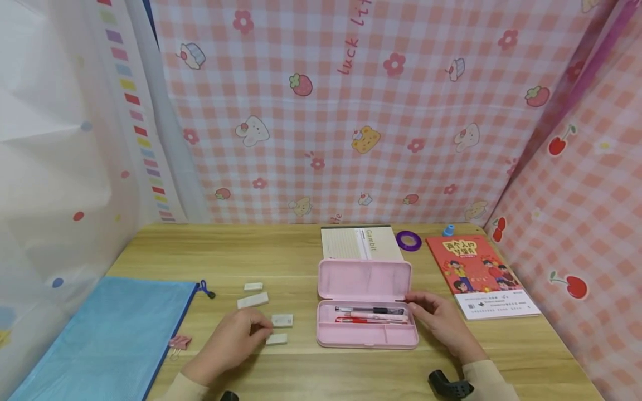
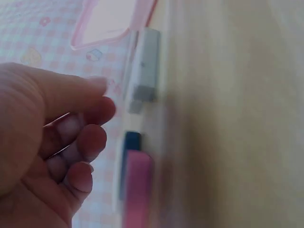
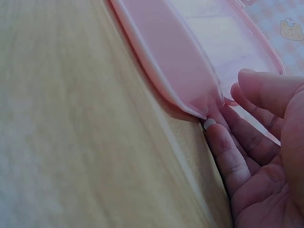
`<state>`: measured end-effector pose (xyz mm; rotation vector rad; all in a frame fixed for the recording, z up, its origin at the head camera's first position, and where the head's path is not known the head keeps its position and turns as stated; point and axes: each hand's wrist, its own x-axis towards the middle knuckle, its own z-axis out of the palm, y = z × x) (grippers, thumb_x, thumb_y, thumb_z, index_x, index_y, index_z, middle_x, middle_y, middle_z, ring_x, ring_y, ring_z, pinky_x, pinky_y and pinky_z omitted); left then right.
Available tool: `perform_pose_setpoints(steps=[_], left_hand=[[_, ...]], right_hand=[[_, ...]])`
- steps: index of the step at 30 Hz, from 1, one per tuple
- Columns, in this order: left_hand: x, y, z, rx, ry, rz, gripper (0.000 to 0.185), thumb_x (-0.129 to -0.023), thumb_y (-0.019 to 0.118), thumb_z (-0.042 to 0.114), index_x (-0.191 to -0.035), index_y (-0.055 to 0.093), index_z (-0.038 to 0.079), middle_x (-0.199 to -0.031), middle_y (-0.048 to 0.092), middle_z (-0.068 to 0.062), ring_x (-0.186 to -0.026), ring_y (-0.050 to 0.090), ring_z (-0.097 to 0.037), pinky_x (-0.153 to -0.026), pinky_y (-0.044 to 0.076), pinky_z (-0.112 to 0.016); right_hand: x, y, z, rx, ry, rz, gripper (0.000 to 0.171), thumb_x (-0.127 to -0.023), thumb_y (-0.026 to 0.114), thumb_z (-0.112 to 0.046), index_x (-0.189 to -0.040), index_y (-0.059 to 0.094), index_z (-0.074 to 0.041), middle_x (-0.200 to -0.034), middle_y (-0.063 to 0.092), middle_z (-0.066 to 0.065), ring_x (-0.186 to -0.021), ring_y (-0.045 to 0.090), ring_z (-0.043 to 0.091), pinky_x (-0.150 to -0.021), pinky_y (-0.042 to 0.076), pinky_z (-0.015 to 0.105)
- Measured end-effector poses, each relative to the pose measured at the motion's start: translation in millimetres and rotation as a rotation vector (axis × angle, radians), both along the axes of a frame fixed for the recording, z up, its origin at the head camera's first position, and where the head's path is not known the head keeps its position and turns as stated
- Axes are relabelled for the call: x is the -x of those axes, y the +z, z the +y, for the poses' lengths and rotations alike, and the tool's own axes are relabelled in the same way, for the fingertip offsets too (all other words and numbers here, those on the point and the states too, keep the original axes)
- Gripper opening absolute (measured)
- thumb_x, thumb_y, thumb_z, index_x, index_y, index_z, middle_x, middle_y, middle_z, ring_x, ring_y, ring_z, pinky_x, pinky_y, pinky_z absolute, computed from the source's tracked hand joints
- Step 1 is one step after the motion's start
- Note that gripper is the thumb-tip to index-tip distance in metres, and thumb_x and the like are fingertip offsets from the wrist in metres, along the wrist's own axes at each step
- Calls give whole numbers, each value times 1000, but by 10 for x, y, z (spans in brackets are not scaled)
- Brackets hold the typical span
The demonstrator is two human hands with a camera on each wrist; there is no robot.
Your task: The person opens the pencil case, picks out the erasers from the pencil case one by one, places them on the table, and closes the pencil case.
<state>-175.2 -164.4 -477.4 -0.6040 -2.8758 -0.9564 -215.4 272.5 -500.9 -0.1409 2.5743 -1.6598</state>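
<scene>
Several small white blocks that look like erasers lie on the table; the left hand [image 1: 233, 337] is close beside the nearest eraser [image 1: 277, 339]. In the left wrist view its fingers curl loosely, with no object between thumb and fingertips; a pale eraser [image 2: 147, 66] stands just past them. At the right end of an opened pink pencil case [image 1: 351, 337] is the right hand [image 1: 443, 320]. The right wrist view has its fingertips against the case's edge near the hinge, thumb raised apart. Inside the case lie a black pen [image 1: 368, 309] and a red pen [image 1: 363, 320].
A blue zip pouch [image 1: 110, 328] and a pink binder clip [image 1: 179, 342] lie at left. Behind the case are a notebook [image 1: 346, 242] and purple tape roll [image 1: 408, 241]. A red book [image 1: 476, 267] lies at right, a small blue object [image 1: 448, 230] behind it.
</scene>
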Motion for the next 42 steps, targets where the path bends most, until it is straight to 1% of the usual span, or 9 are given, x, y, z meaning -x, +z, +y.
perform_pose_setpoints(steps=[4, 8, 12, 16, 21, 25, 33, 37, 42], left_hand=[[51, 79, 117, -78, 46, 58, 8, -84, 74, 12, -92, 75, 14, -82, 64, 14, -73, 56, 0, -65, 50, -21], [152, 168, 291, -136, 62, 73, 26, -86, 72, 15, -111, 69, 11, -93, 67, 5, -84, 58, -5, -74, 51, -26], [288, 215, 461, -196, 30, 36, 45, -89, 70, 19, -130, 57, 6, -114, 65, -7, -103, 58, -13, -86, 50, -33], [426, 239, 619, -208, 2, 14, 58, -91, 68, 25, -139, 46, 2, -131, 56, -13, -116, 54, -21, -94, 47, -36], [534, 278, 767, -208, -29, -35, 69, -93, 65, 31, -146, 33, 0, -142, 46, -16, -123, 50, -29, -99, 43, -43], [553, 298, 823, -192, -44, -82, 71, -94, 63, 33, -148, 30, 1, -142, 46, -16, -124, 49, -29, -101, 42, -46], [495, 327, 902, -164, -73, -99, 71, -95, 55, 46, -151, 28, 11, -141, 48, -8, -124, 49, -22, -101, 42, -42], [427, 327, 907, -167, -86, -77, 70, -95, 56, 44, -151, 28, 10, -141, 47, -8, -124, 49, -22, -97, 45, -39], [330, 343, 876, -158, -82, -65, 73, -94, 55, 49, -151, 28, 13, -141, 47, -6, -125, 48, -22, -101, 42, -41]], right_hand=[[-2, 6, 6, -4, -19, -24, 30, -93, 64, -27, -114, 64, -6, -114, 63, 10, -102, 56, 19, -86, 46, 23], [26, 19, 14, 8, -41, -42, 34, -93, 65, -30, -112, 59, -2, -115, 62, 12, -101, 56, 19, -85, 47, 24], [70, 53, 25, 78, -30, -52, 46, -93, 64, -28, -126, 47, -1, -125, 57, 19, -109, 58, 21, -86, 49, 23], [111, 107, 53, 137, 20, -23, 60, -96, 61, -24, -144, 31, -5, -134, 51, 24, -119, 54, 31, -88, 50, 24], [151, 198, 65, 100, 69, 46, 65, -97, 59, -21, -150, 25, -7, -137, 48, 23, -125, 47, 37, -88, 48, 21], [147, 293, 27, 19, 86, 89, 63, -97, 59, -21, -150, 28, -8, -138, 49, 20, -127, 46, 37, -90, 46, 21], [61, 411, -21, -41, 62, 129, 60, -96, 60, -28, -147, 36, -7, -138, 49, 15, -128, 44, 33, -103, 36, 55], [-16, 453, -29, -65, 45, 145, 58, -96, 60, -29, -145, 39, -7, -138, 50, 13, -126, 45, 31, -102, 37, 56], [-84, 501, -51, -63, 48, 182, 52, -96, 60, -24, -142, 43, -6, -136, 52, 12, -123, 48, 29, -99, 42, 50]])
